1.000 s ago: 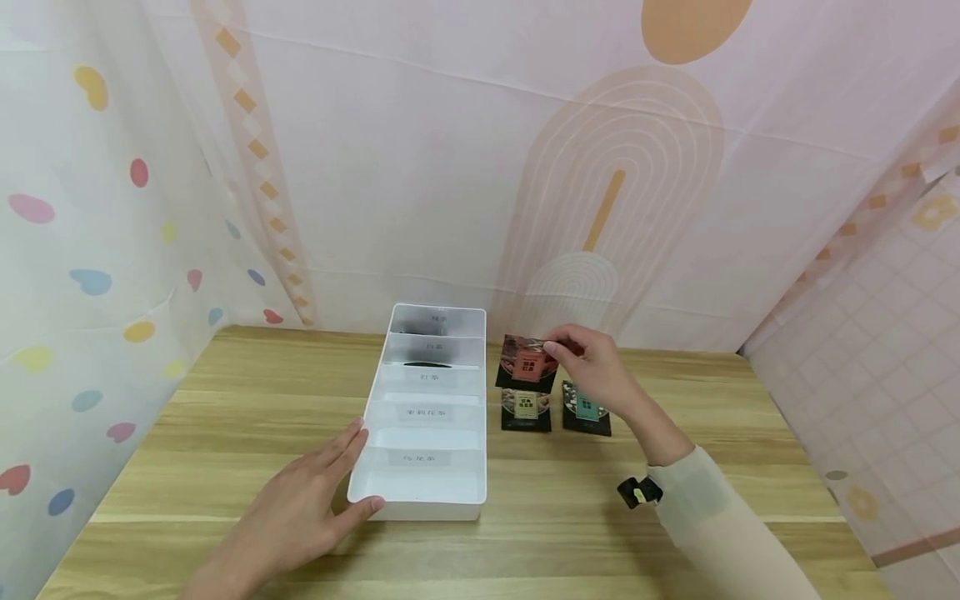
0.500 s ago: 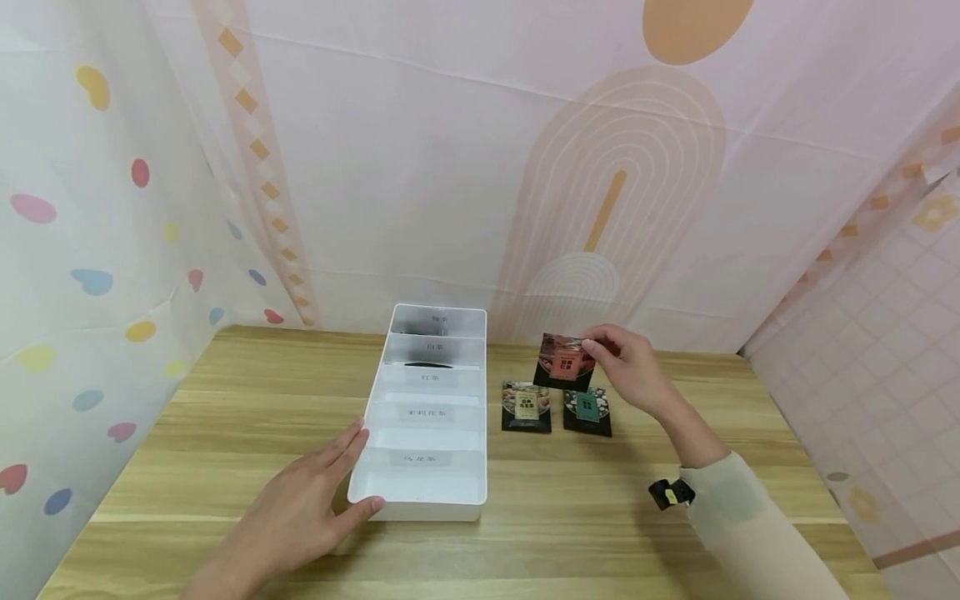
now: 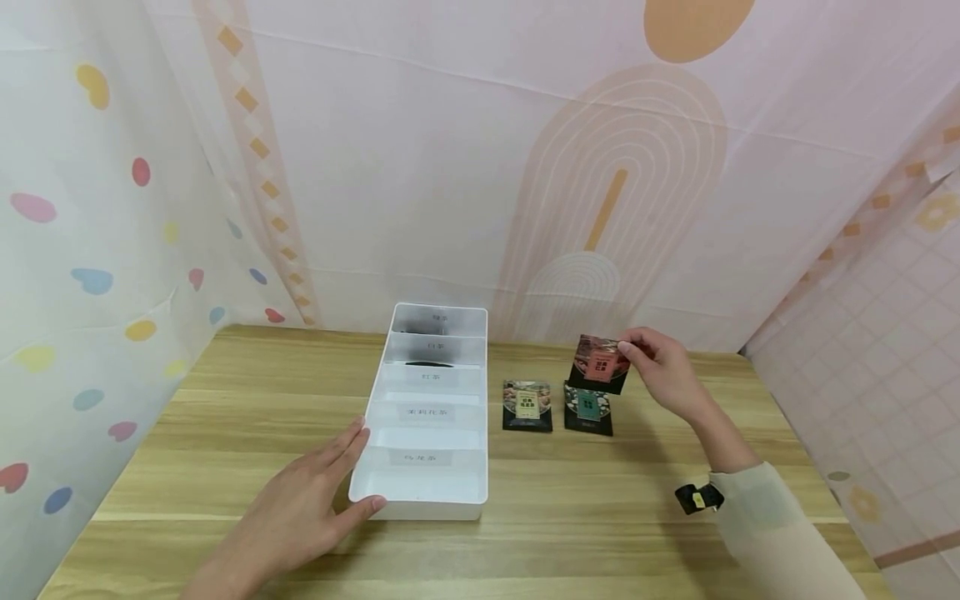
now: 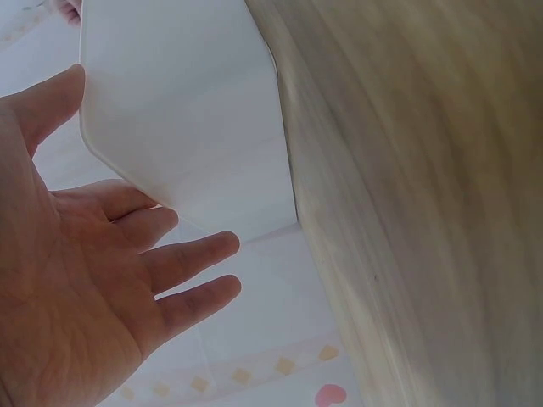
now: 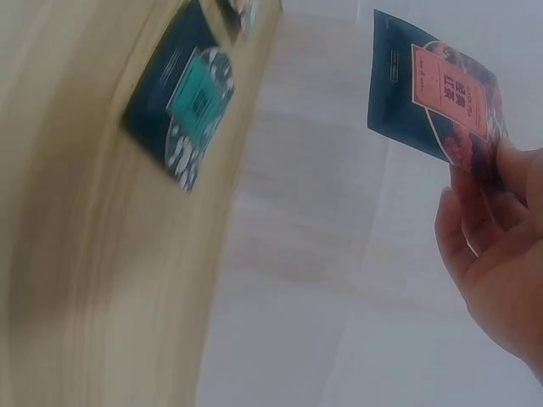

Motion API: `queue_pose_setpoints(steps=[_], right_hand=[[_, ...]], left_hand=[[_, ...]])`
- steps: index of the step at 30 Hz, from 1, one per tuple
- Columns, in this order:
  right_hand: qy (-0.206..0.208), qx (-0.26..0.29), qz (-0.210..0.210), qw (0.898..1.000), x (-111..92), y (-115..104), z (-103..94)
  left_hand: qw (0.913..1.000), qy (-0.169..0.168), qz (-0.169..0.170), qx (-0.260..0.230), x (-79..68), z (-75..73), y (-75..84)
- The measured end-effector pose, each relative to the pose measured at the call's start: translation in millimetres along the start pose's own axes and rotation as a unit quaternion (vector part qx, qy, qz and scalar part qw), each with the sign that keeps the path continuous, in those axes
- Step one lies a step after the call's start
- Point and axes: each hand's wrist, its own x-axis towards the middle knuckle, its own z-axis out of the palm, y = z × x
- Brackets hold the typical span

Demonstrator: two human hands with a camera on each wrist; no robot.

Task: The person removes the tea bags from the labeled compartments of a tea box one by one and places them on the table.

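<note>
My right hand (image 3: 663, 371) pinches the top right corner of a red-labelled black tea bag packet (image 3: 598, 364) and holds it up off the table. In the head view that packet overlaps the upper edge of a green-labelled packet (image 3: 588, 411), which lies flat. A yellow-labelled packet (image 3: 527, 407) lies to its left. My left hand (image 3: 300, 500) rests against the near left corner of a long white box (image 3: 422, 510), thumb on the front rim and fingers along the side. The left wrist view shows those fingers (image 4: 195, 261) extended, some touching the box rim.
The box has several compartments in a row, each with a printed label; dark items show in the two far ones. Wooden tabletop (image 3: 585, 533) surrounds it. Patterned cloth (image 3: 420, 167) hangs behind the table and on both sides.
My right hand has moved to the right with the red-labelled packet, from above the yellow-labelled packet to above the green-labelled one. My left hand and the box have stayed in place.
</note>
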Motion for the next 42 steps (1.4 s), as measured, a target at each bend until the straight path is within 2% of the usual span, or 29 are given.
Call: queue_pose_setpoints(steps=[7, 18, 28, 31, 37, 42], right_hand=[[0.018, -0.018, 0.008, 1.0, -9.2, 17.2, -13.2], [0.034, -0.009, 0.03, 0.999, -20.0, 41.1, -28.1], [0.016, -0.013, 0.034, 0.999, -28.6, 65.0, -38.4], [0.011, -0.016, 0.048, 0.999, -29.5, 70.2, -41.9], [-0.016, -0.031, 0.101, 0.994, -30.0, 78.0, -44.4], [-0.04, -0.016, 0.12, 0.992, -30.1, 82.2, -42.9]], left_hand=[[1.0, 0.003, 0.002, -0.007, 0.0, 0.3, 0.2], [1.0, 0.001, 0.0, -0.005, 0.1, 0.4, -0.5], [1.0, 0.004, 0.0, -0.002, 0.4, 0.7, 0.2], [1.0, 0.006, -0.001, -0.002, 0.3, 1.3, 0.2], [1.0, 0.004, -0.002, -0.001, 0.0, 1.6, 0.2], [1.0, 0.002, -0.003, 0.0, -0.3, 1.8, 0.3]])
